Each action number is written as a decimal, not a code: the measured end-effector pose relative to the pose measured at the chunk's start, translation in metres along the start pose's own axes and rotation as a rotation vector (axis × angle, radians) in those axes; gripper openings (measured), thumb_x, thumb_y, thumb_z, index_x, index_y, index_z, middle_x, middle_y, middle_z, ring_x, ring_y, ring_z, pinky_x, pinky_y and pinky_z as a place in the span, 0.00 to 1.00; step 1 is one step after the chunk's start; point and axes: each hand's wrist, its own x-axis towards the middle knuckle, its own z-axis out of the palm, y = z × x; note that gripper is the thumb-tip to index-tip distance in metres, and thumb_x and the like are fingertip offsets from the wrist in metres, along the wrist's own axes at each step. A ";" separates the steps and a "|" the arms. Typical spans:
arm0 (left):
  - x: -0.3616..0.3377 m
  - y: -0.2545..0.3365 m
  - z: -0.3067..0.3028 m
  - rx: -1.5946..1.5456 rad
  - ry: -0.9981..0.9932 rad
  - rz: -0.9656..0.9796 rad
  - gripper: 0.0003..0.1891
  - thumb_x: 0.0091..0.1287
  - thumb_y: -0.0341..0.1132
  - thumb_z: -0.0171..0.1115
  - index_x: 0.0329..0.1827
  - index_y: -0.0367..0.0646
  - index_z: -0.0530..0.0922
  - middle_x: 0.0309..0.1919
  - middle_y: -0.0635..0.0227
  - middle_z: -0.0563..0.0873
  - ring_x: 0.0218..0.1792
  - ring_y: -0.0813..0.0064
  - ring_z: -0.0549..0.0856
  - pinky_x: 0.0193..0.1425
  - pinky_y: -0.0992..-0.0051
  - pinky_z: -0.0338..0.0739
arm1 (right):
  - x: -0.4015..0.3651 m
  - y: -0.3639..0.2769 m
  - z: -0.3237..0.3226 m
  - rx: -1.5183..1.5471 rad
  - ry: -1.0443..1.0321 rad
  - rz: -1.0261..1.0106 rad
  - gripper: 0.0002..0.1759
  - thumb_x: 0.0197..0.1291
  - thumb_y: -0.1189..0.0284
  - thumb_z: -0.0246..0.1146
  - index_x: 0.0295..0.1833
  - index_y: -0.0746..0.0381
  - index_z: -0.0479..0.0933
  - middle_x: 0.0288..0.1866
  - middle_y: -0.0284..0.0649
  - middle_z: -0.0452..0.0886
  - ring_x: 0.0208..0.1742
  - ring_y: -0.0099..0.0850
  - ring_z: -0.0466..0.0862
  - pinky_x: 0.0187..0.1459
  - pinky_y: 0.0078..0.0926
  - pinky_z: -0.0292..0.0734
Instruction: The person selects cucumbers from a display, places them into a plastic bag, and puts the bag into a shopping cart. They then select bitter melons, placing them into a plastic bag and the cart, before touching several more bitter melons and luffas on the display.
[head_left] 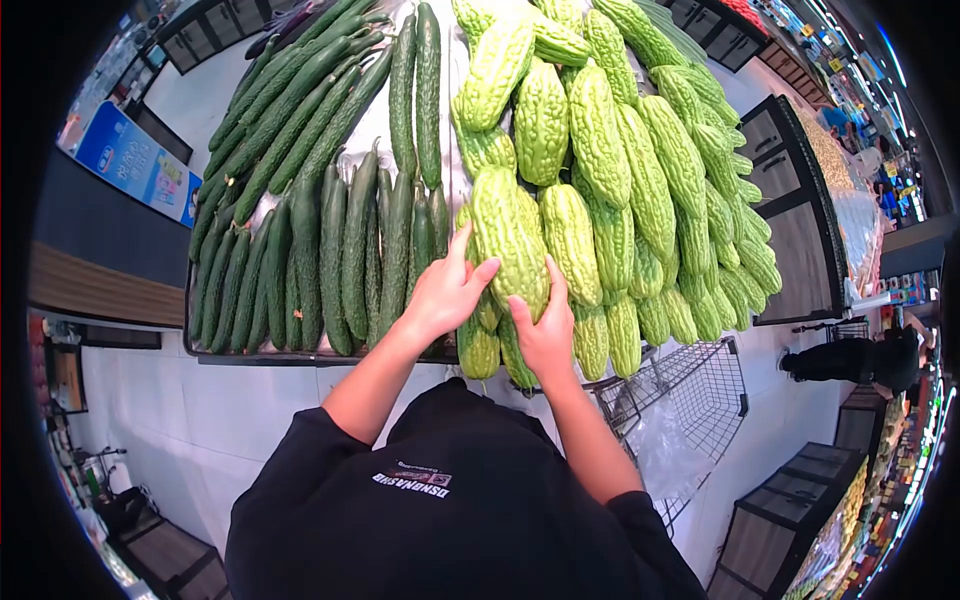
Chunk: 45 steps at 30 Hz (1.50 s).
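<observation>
Both hands clasp one bitter melon [508,245]. The left hand [445,295] presses its left flank with the fingers curled over the top. The right hand [545,335] cups its near right side from below. That melon is pale green, fat in the middle, tapered at the ends and ridged with warts. It stands almost on end at the near front of the heap, just right of the seam where the two vegetables meet.

The display bin [300,358] fills the far half of the scene, and its dark near rim runs just past the person's chest. The bitter melon heap [620,170] takes the right half. The melons overlap too much for an exact tally, but well over twenty show. The cucumbers [330,230] take the left half in two tiers, long and dark green, again well over twenty.

One wire cart [700,385] stands near right, touching the bin's corner, with one clear plastic bag [662,452] inside. One blue sign [135,160] hangs far left. White floor [190,410] lies open on the near left. On the right, one person in black [860,362] stands in the narrower aisle.
</observation>
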 end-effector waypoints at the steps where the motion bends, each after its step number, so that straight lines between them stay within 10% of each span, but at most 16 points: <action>1: 0.001 0.003 -0.002 0.001 -0.002 0.000 0.42 0.73 0.55 0.61 0.78 0.34 0.57 0.23 0.63 0.81 0.26 0.69 0.83 0.35 0.64 0.76 | -0.001 0.000 -0.001 0.000 0.002 0.002 0.40 0.69 0.60 0.65 0.79 0.65 0.57 0.61 0.51 0.75 0.53 0.43 0.82 0.55 0.41 0.80; 4: 0.004 0.007 -0.005 -0.034 -0.026 -0.071 0.44 0.72 0.51 0.64 0.82 0.38 0.52 0.22 0.64 0.78 0.26 0.70 0.79 0.36 0.66 0.75 | -0.003 -0.006 -0.007 -0.112 -0.006 0.016 0.42 0.69 0.56 0.65 0.80 0.64 0.57 0.60 0.55 0.73 0.51 0.50 0.80 0.61 0.46 0.72; 14: 0.000 -0.010 0.026 -0.263 0.184 0.102 0.38 0.75 0.38 0.63 0.80 0.36 0.52 0.29 0.76 0.71 0.30 0.85 0.69 0.36 0.81 0.68 | -0.072 -0.002 -0.076 -0.006 -0.140 0.365 0.38 0.63 0.72 0.69 0.78 0.60 0.64 0.54 0.47 0.77 0.33 0.31 0.79 0.33 0.26 0.79; 17: -0.011 -0.010 0.032 -0.451 0.314 0.237 0.25 0.75 0.32 0.60 0.71 0.34 0.62 0.32 0.76 0.70 0.31 0.87 0.67 0.35 0.84 0.64 | -0.151 0.041 -0.118 -0.163 0.054 0.344 0.03 0.61 0.78 0.69 0.36 0.66 0.82 0.31 0.42 0.79 0.31 0.32 0.78 0.31 0.28 0.75; 18: -0.020 -0.008 0.033 -0.432 0.321 0.238 0.20 0.75 0.30 0.59 0.65 0.35 0.65 0.33 0.76 0.71 0.31 0.87 0.68 0.36 0.83 0.64 | -0.177 0.048 -0.135 -0.271 0.090 0.403 0.11 0.61 0.78 0.69 0.27 0.67 0.76 0.26 0.42 0.77 0.29 0.34 0.76 0.31 0.31 0.73; 24: -0.078 0.022 0.064 -0.271 0.164 0.675 0.05 0.61 0.22 0.63 0.37 0.39 0.77 0.23 0.65 0.77 0.21 0.69 0.75 0.27 0.72 0.69 | -0.352 0.081 -0.212 -0.421 0.175 0.769 0.07 0.64 0.75 0.65 0.45 0.65 0.81 0.32 0.44 0.77 0.36 0.40 0.79 0.37 0.34 0.74; 29: -0.114 0.078 0.155 -0.442 -0.320 0.866 0.02 0.62 0.26 0.63 0.36 0.39 0.81 0.21 0.66 0.78 0.20 0.63 0.77 0.27 0.66 0.70 | -0.472 0.111 -0.284 -0.741 0.231 0.591 0.08 0.62 0.79 0.60 0.46 0.65 0.82 0.34 0.45 0.78 0.39 0.41 0.80 0.39 0.34 0.74; 35: -0.164 0.063 0.296 -0.006 -0.692 0.792 0.24 0.66 0.40 0.68 0.62 0.41 0.75 0.52 0.51 0.80 0.45 0.51 0.83 0.51 0.57 0.79 | -0.514 0.144 -0.379 -0.945 0.460 0.889 0.15 0.63 0.76 0.61 0.55 0.66 0.79 0.49 0.52 0.80 0.47 0.48 0.80 0.52 0.44 0.74; 37: -0.187 0.057 0.321 0.494 -0.870 0.280 0.38 0.68 0.46 0.66 0.77 0.44 0.60 0.63 0.45 0.72 0.59 0.45 0.79 0.65 0.55 0.75 | -0.537 0.165 -0.401 -1.137 0.456 0.862 0.20 0.64 0.74 0.62 0.61 0.66 0.77 0.54 0.55 0.78 0.51 0.51 0.81 0.56 0.46 0.74; 40: -0.201 0.047 0.344 0.538 -1.020 0.091 0.44 0.69 0.48 0.64 0.82 0.45 0.51 0.62 0.38 0.75 0.60 0.39 0.80 0.63 0.52 0.76 | -0.584 0.220 -0.406 -0.714 0.353 1.387 0.37 0.66 0.60 0.65 0.76 0.62 0.64 0.63 0.59 0.73 0.61 0.58 0.78 0.62 0.51 0.74; 45: -0.203 0.021 0.367 0.558 -0.977 0.042 0.42 0.67 0.42 0.64 0.82 0.47 0.52 0.58 0.37 0.80 0.57 0.39 0.82 0.62 0.50 0.77 | -0.572 0.219 -0.401 -0.862 0.120 1.538 0.42 0.65 0.55 0.65 0.80 0.54 0.57 0.60 0.60 0.77 0.55 0.55 0.83 0.54 0.50 0.80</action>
